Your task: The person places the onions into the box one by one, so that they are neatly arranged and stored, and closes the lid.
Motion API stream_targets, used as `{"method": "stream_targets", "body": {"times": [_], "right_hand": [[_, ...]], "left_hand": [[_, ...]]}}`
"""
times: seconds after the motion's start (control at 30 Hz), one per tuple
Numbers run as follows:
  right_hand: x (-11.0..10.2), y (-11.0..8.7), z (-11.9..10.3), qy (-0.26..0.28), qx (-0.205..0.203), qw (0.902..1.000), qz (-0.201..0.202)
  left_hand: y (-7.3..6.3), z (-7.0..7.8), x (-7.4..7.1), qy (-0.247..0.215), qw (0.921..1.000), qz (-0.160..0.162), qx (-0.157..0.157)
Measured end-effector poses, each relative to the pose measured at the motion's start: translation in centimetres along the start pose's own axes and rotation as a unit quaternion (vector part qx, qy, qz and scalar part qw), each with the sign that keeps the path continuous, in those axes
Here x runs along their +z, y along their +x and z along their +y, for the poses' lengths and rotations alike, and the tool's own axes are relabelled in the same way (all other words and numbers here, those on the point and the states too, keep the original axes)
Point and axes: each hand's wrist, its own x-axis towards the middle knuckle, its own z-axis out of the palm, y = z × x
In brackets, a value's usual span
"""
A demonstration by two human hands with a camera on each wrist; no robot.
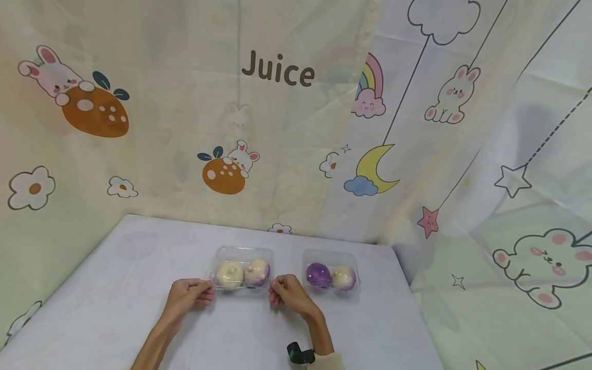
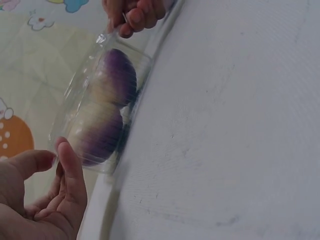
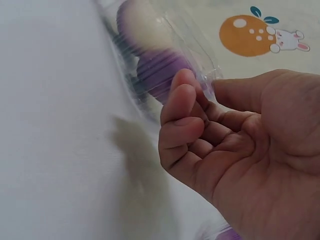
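A clear plastic clamshell box (image 1: 242,252) sits on the white table, between both hands. Inside are two glossy, round, cream-and-purple balls (image 1: 229,275), shaped like bulbs or buns. My left hand (image 1: 190,297) pinches the box's left edge; in the left wrist view its thumb (image 2: 37,162) and forefinger meet at the plastic rim. At the other end, my right hand (image 1: 290,294) pinches the right edge, fingers curled in. The right wrist view shows that thumb (image 3: 240,94) against the rim, with a purple-tinged ball (image 3: 162,70) behind the clear wall.
To the right stands a second clear box (image 1: 330,254) holding one purple ball (image 1: 318,275) and one cream-and-purple ball (image 1: 344,277). A printed curtain (image 1: 162,103) hangs behind the white table (image 1: 185,246) and along its sides. A black device (image 1: 299,353) sits by the right wrist.
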Motion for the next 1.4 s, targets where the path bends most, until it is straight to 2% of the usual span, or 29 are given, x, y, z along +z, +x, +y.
{"method": "stream_targets", "body": {"times": [0.4,0.8,1.07,1.4], "right_hand": [[0.8,-0.4,0.3,0.016,-0.004,0.9983,0.056],[1.1,-0.5,1.0,0.023,-0.017,0.9968,0.075],[1.1,-0.5,0.9,0.037,-0.013,0.9942,0.1],[1.5,0.0,1.1,0.04,-0.028,0.9897,0.135]], "left_hand": [[0.2,-0.1,0.6,-0.019,0.9998,0.006,0.006],[0.6,-0.1,1.1,-0.03,0.9995,0.013,0.0],[1.2,0.1,1.3,-0.028,0.9996,0.008,0.001],[1.7,0.6,1.7,-0.028,0.9995,0.011,0.003]]}}
